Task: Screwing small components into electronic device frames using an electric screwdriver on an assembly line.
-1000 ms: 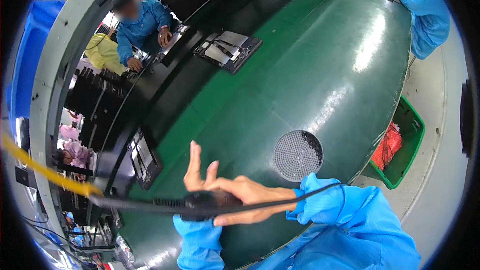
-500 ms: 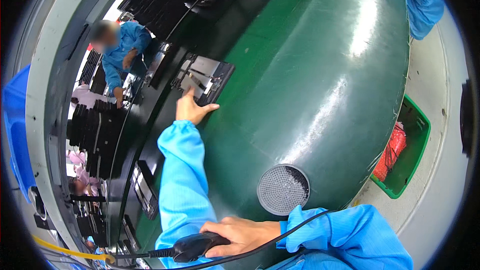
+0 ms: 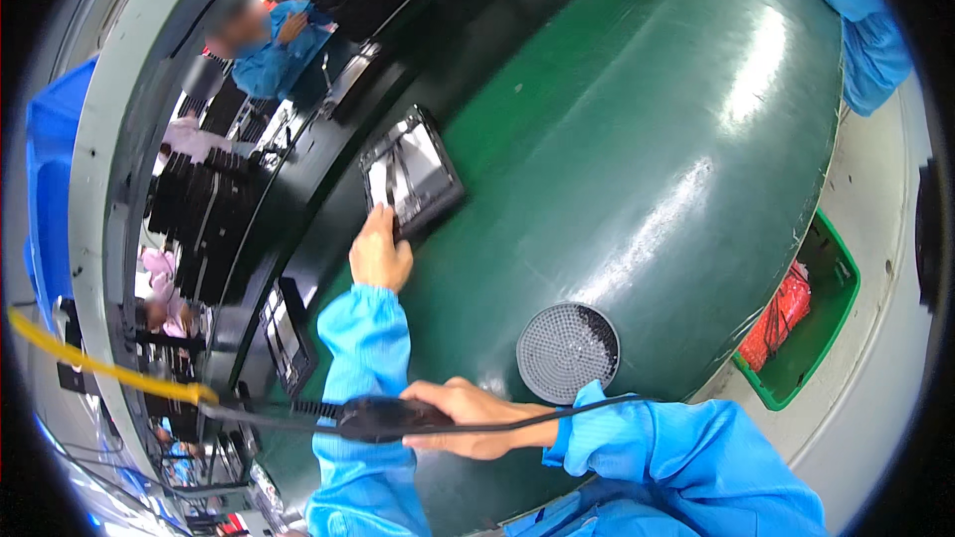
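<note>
On the near side of an opened tablet (image 3: 423,174), my left hand (image 3: 380,251) pinches one corner with closed fingers. The tablet has a black frame and silver parts inside, and stands at an angle on the line's edge. My right hand (image 3: 477,418) is wrapped around a black corded electric screwdriver (image 3: 383,420), held low across my left forearm. Its bit is hidden. Beyond my right wrist lies a round grey tray (image 3: 557,363) with many small holes and dark bits, perhaps screws, along one side.
The green table (image 3: 597,189) curves toward me. A green crate (image 3: 831,313) with a red bag (image 3: 781,313) stands on the floor at right. Another tablet (image 3: 286,338) lies at left. Blue sleeves of another person (image 3: 860,10) show far right; a person (image 3: 284,50) works across the line.
The tablet has turned, and my left hand has closed from spread fingers onto its near corner. My right hand has shifted slightly upward with the screwdriver. The view has also moved a little.
</note>
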`<state>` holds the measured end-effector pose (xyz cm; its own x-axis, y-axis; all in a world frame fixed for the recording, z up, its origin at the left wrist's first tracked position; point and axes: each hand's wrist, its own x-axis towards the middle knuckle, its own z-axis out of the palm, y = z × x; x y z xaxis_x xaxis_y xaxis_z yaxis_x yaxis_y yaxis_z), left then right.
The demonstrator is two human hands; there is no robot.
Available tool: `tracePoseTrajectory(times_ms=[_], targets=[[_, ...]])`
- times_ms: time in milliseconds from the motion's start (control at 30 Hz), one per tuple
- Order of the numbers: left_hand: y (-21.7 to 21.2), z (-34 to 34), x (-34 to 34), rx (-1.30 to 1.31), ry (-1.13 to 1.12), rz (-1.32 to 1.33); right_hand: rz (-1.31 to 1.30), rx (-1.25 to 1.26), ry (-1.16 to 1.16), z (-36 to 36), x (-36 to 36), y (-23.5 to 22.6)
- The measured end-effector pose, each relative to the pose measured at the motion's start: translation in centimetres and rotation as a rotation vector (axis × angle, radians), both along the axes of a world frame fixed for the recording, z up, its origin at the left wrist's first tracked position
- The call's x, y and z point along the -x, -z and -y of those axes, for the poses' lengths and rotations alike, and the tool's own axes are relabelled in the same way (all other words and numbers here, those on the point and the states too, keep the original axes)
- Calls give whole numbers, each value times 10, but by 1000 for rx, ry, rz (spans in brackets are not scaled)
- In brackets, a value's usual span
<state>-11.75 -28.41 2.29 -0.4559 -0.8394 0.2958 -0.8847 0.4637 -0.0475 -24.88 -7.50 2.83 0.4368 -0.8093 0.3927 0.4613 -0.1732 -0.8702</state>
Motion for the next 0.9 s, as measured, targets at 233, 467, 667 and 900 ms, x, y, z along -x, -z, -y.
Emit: tracePoseTrajectory(times_ms=[233, 467, 667, 900], targets=[[35, -179, -74, 36, 242, -190, 254, -277, -285, -11, 15, -21], [20, -302, -62, -22, 49, -236, 311, -214, 128, 3, 47, -52], [19, -373, -56, -186, 124, -276, 214, 13, 434, 18, 80, -32], [29, -385, -39, -180, 102, -359, 187, 53, 497, 24, 75, -14]])
